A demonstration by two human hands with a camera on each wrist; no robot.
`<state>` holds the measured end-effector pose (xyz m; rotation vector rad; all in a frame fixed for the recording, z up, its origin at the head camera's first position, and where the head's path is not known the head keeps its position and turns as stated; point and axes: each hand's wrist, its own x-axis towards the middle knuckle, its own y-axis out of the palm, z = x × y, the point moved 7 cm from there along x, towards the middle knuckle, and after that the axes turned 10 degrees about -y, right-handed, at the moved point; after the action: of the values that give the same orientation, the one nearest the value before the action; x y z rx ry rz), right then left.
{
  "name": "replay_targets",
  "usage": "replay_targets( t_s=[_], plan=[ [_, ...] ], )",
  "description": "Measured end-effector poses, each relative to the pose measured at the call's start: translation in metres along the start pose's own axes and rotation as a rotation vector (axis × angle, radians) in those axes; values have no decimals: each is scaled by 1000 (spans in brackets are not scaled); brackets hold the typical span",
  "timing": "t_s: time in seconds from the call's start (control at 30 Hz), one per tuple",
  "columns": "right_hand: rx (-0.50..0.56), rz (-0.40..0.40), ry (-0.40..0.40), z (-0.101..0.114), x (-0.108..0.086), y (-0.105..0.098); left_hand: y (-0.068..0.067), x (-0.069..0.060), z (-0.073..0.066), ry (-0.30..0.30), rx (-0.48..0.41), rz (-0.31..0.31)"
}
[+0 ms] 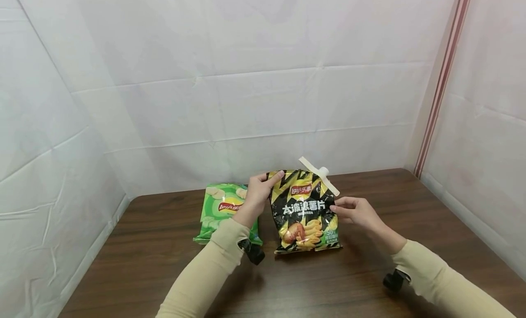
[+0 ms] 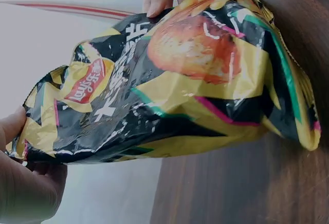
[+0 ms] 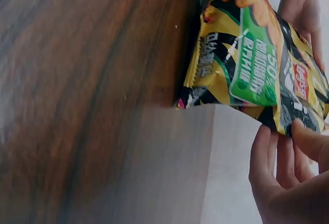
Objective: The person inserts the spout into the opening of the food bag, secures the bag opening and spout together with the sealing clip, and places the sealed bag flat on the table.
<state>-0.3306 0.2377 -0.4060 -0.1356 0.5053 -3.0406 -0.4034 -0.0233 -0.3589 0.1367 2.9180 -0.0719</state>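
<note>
A black and yellow Lay's chip bag (image 1: 304, 213) stands tilted on its lower edge on the brown table. My left hand (image 1: 260, 195) pinches its upper left corner, thumb on the front. With thumb and fingers, my right hand (image 1: 359, 213) pinches the bag's right side edge. A white bag clip (image 1: 322, 173) with a round knob lies slanted at the bag's upper right corner; whether it grips the bag I cannot tell. In the left wrist view the chip bag (image 2: 180, 80) bulges at its lower half. The right wrist view shows fingers (image 3: 267, 162) on the bag's edge.
A green Lay's chip bag (image 1: 223, 208) lies on the table to the left, partly hidden behind my left hand and forearm. White cloth (image 1: 255, 94) hangs behind the table and along both sides. A dark wood tabletop (image 1: 164, 249) lies under everything.
</note>
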Motion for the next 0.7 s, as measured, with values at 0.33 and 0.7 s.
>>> replay_targets(
  t_s=[0.33,0.7],
  plan=[
    [-33,-80,19,-6,4,3,7,-4,30,-81,-12,71],
    [-68,-155,57,-15,10,3,10,-20,57,-126,128,115]
  ],
)
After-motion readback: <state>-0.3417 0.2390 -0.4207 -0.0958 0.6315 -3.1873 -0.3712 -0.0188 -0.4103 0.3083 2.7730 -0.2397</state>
